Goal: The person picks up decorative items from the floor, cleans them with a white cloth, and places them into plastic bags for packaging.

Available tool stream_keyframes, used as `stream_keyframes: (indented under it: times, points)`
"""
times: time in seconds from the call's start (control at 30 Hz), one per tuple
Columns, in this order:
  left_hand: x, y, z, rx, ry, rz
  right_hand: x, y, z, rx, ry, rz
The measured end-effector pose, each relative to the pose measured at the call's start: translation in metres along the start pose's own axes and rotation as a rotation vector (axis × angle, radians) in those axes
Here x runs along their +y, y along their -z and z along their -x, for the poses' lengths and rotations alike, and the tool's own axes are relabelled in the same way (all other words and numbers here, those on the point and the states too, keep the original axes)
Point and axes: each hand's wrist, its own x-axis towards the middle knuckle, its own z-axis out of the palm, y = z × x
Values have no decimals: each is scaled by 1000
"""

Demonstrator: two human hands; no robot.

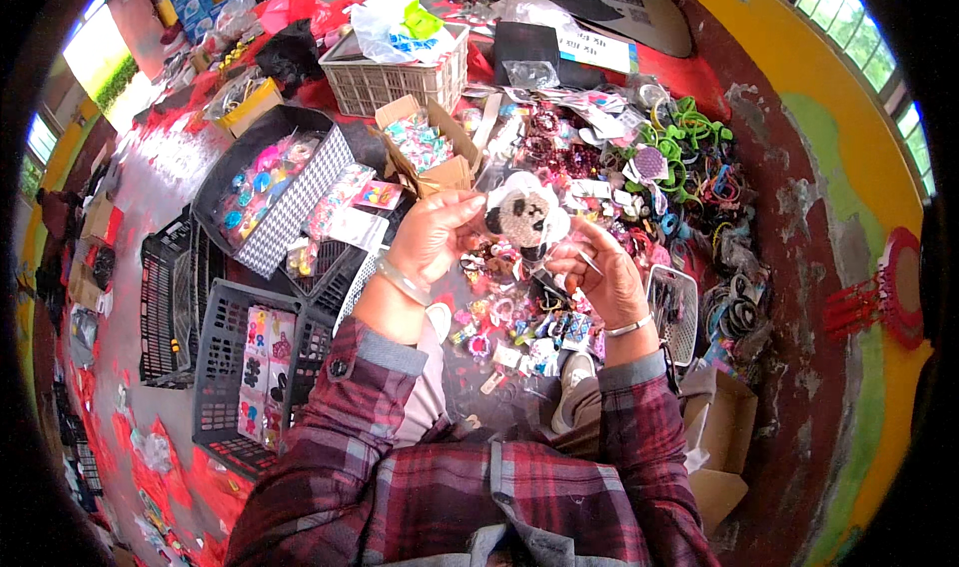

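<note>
Between my two hands, in front of my chest, is a fluffy panda-face accessory [523, 217] with a white scalloped edge and dark ears, apparently in a clear wrapper. My left hand [436, 235] pinches its left edge between thumb and fingers. At its lower right, the fingers of my right hand [603, 275] are closed on the wrapper's edge; a thin pale strip shows by them. Below and behind spreads a large pile of hair ties and small trinkets [519, 332], with green bands [689, 137] at its far right.
Left of the pile stand a houndstooth-sided bin [300, 202], black crates [240, 367] and an open cardboard box [455, 172] of small packets. A beige basket [395, 85] holding plastic bags is farther back. Beside my right forearm are a wire-mesh tray [671, 312] and a cardboard box [724, 437].
</note>
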Motion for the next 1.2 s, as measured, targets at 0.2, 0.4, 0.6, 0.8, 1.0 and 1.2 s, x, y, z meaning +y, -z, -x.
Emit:
stream_keyframes:
  times: [0.2, 0.4, 0.6, 0.8, 1.0, 1.2]
  points:
    - [1, 8, 20, 134, -57, 15, -5, -3, 6, 118, -173, 200]
    - [4, 20, 31, 126, -80, 21, -8, -8, 7, 273, -206, 147]
    - [4, 28, 37, 152, -103, 13, -9, 0, 11, 332, -164, 307]
    - [14, 27, 47, 231, -143, 115, -6, -3, 9, 251, -275, 292]
    - [15, 20, 50, 222, -151, 134, -2, -22, 9, 150, -347, 290]
    - [14, 9, 50, 225, -140, 140, 29, -37, 3, 57, -283, 164]
